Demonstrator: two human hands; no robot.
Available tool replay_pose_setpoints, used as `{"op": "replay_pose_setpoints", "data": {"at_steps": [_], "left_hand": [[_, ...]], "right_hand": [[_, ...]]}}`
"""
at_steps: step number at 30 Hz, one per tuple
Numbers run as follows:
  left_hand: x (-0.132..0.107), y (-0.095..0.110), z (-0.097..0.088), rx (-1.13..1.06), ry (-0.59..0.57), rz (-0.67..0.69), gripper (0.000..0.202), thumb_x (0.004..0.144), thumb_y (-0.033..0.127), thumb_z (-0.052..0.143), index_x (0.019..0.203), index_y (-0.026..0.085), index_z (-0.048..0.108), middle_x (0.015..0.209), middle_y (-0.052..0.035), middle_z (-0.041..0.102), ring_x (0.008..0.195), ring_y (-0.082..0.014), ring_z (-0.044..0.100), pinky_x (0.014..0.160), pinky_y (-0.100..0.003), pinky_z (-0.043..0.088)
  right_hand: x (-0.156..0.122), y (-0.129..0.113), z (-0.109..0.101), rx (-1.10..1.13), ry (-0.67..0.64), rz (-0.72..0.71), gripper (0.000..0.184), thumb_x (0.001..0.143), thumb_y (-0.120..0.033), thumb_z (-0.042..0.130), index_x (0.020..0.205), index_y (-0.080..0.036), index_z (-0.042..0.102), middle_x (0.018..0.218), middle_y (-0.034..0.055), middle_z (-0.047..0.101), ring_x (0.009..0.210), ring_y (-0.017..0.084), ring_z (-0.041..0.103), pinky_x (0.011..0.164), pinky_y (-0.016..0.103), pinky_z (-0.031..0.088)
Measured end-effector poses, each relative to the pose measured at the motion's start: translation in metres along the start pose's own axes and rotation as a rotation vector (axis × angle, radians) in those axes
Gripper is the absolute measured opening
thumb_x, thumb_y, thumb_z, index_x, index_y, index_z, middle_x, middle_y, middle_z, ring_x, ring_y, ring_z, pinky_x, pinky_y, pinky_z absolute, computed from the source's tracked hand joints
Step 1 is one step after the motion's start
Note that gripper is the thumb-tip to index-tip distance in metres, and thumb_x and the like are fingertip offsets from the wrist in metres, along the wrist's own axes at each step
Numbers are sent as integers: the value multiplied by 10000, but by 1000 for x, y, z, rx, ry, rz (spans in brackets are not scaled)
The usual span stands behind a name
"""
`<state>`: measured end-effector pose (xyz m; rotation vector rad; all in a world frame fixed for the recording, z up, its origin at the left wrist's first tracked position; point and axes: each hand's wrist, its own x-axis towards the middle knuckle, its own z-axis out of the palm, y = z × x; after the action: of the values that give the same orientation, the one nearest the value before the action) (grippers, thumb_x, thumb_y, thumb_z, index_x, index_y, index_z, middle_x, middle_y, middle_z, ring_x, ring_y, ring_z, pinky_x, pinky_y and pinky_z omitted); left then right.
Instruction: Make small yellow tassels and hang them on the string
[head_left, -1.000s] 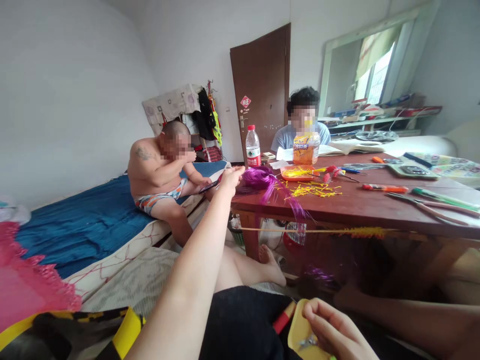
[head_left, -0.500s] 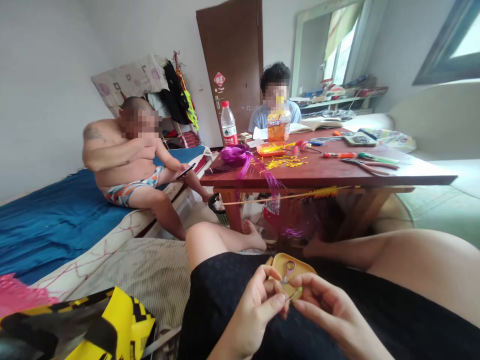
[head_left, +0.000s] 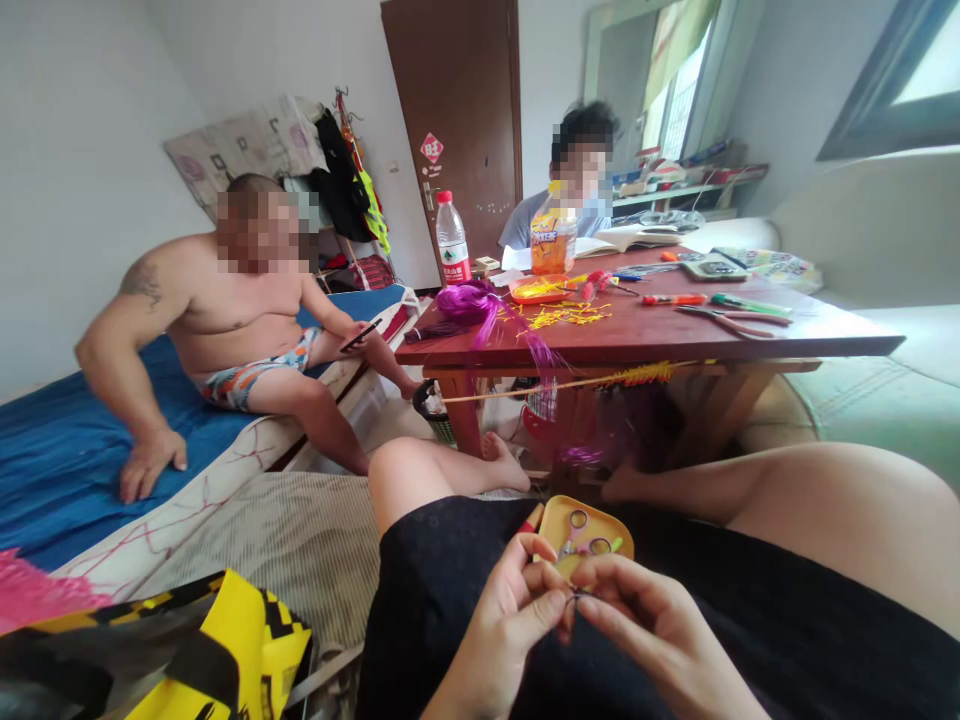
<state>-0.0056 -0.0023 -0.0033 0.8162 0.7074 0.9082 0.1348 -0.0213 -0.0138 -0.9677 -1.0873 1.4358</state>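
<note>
My left hand [head_left: 514,622] and my right hand [head_left: 641,615] meet over my lap, thumbs and fingertips pinched close together. Between the fingertips is a thin, dark, thread-like piece, too small to name and mostly hidden by the fingers. Just beyond them a yellow tray [head_left: 556,514] rests on the black cloth over my lap. Small scissors [head_left: 581,548] with pinkish handles lie in it, beside a little bright green item [head_left: 616,545]. Something red-tipped [head_left: 532,518] shows at the tray's left edge.
Ahead, a red-brown table [head_left: 645,335] carries purple strands [head_left: 472,303], yellow pieces [head_left: 566,315], pliers [head_left: 731,320], and bottles [head_left: 452,240]. A stick with yellow tufts [head_left: 637,374] runs along its edge. One person [head_left: 247,290] sits on a bed, another [head_left: 525,222] behind the table.
My fingertips have come closer together over the small piece, and more of the scissors shows. The person on the bed has lowered an arm onto it; the other person's head has shifted right.
</note>
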Motion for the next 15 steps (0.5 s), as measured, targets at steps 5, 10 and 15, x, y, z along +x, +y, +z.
{"op": "replay_pose_setpoints", "data": {"at_steps": [5, 10, 15], "left_hand": [[-2, 0, 2, 111, 14, -52, 276, 727, 342, 654, 876, 178, 489, 637, 54, 481, 494, -58, 420, 490, -189, 314], [-5, 3, 3, 398, 64, -6, 279, 728, 404, 640, 753, 131, 591, 668, 17, 508, 637, -87, 429, 622, -201, 330], [-3, 1, -2, 195, 171, -34, 266, 648, 383, 717, 699, 135, 636, 573, 39, 451, 539, -67, 332, 525, -186, 263]], "right_hand": [[0, -2, 3, 1, -41, -9, 193, 746, -363, 625, 701, -178, 595, 579, -2, 611, 561, 154, 579, 566, 245, 459], [-1, 3, 1, -235, 81, -58, 238, 737, -391, 617, 672, -162, 608, 576, -9, 539, 527, 122, 476, 482, 210, 392], [-5, -2, 1, -290, 120, -122, 215, 778, -380, 566, 815, -171, 595, 623, -2, 558, 563, 136, 509, 500, 212, 427]]}}
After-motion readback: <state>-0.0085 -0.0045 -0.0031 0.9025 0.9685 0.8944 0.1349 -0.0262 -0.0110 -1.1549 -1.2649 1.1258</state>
